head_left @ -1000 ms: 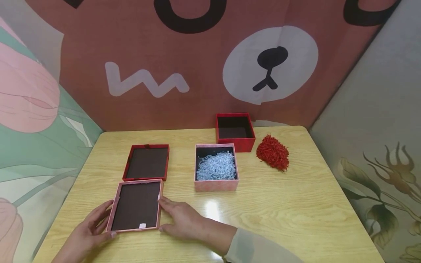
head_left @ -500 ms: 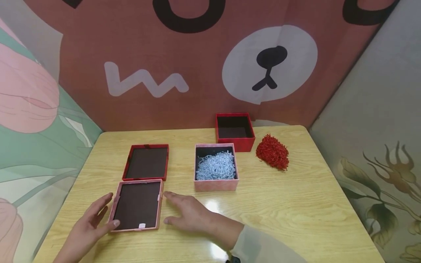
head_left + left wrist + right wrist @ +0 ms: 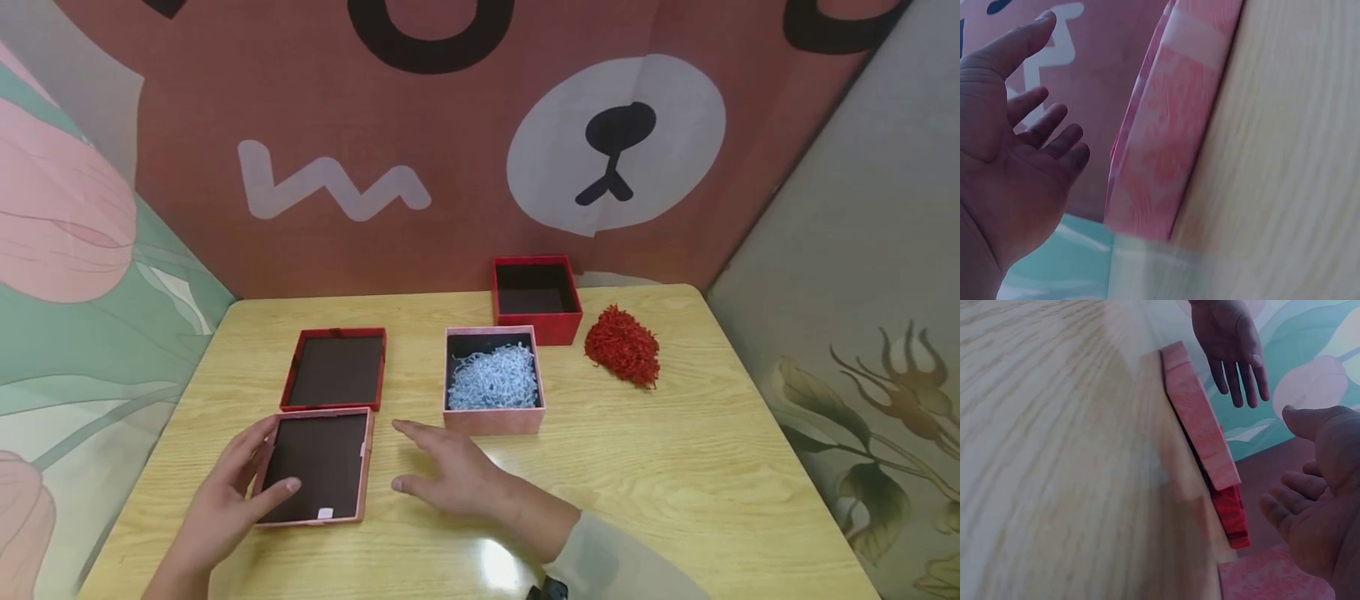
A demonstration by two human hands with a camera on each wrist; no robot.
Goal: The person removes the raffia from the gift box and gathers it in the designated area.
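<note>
A shallow pink box lid [image 3: 318, 467] with a dark inside lies upturned at the front left of the table. My left hand [image 3: 225, 492] hovers over its left edge, thumb spread over the dark inside. The left wrist view shows a gap between this hand [image 3: 1022, 144] and the pink lid wall [image 3: 1163, 137]. To the right of the lid, my right hand [image 3: 453, 471] is held apart from it, holding nothing. Its fingers are loosely extended. A pink box [image 3: 493, 422] with light blue shredded paper [image 3: 495, 379] stands beyond the right hand.
A red lid [image 3: 335, 371] lies right behind the pink one. At the back stands a red box [image 3: 538, 329], with a heap of red shredded paper [image 3: 622, 346] to its right. Printed cloths [image 3: 337, 258] rise along the table's far and side edges.
My right hand has come off the pink lid's right side and moved right. My left hand has lifted from the lid's left side and shifted right over it. The lid stays put.
</note>
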